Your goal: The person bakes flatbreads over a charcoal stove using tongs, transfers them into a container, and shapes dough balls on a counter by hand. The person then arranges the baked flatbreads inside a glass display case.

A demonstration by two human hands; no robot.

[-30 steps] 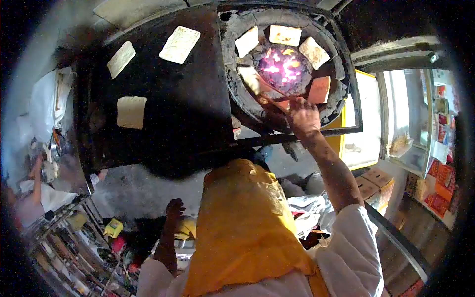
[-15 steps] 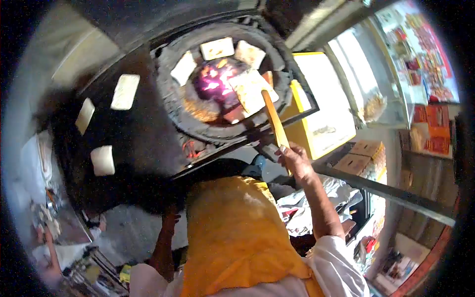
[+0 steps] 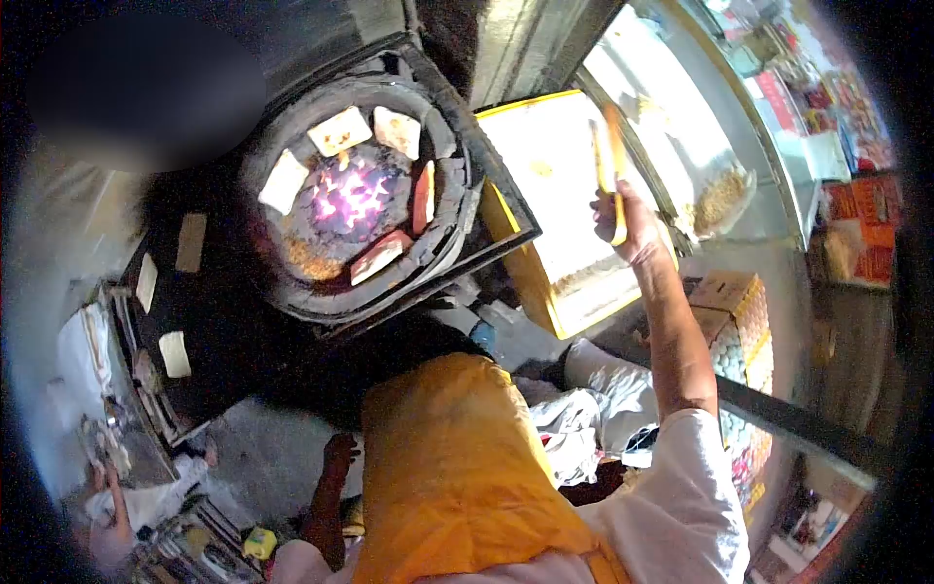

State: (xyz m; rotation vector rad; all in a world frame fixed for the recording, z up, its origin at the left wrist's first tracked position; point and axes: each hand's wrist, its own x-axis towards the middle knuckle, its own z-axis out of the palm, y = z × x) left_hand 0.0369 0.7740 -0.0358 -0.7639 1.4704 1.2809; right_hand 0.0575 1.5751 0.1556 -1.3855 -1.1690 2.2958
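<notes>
Flatbreads: Five [image 3: 341, 131] are ranged around the glowing coals [image 3: 351, 200] of a round oven [image 3: 321, 304]; three more [image 3: 191, 242] are laid, well apart, on the dark worktop [image 3: 233, 341] beside it.
Ring placement: The five are kept off the coals, apparently so that heat is received from the middle without direct contact. Two on the near and right side are tilted, their reddish faces partly shown.
Right hand: A long wooden tool [image 3: 611, 161] is gripped near its lower end, with the fingers wrapped around it; the reach is presumably lengthened so that skin is spared the heat. The tool is held raised over the yellow-edged box [image 3: 545, 316], and its tip is blurred.
Left hand: The shadowed hand [image 3: 340, 454] is lowered beside the orange apron [image 3: 448, 457]. Whether anything is pinched cannot be told.
Oven: Coals are heaped at the centre, and a grainy brown patch [image 3: 313, 261] is seen inside the near rim.
Box: The pale interior is washed out by light; brownish bits [image 3: 593, 276] are strewn along the near side.
Clear bag: Pale brown pieces [image 3: 722, 202] are contained in it, beyond the box.
Far left: Another person's arm [image 3: 119, 501] is glimpsed.
</notes>
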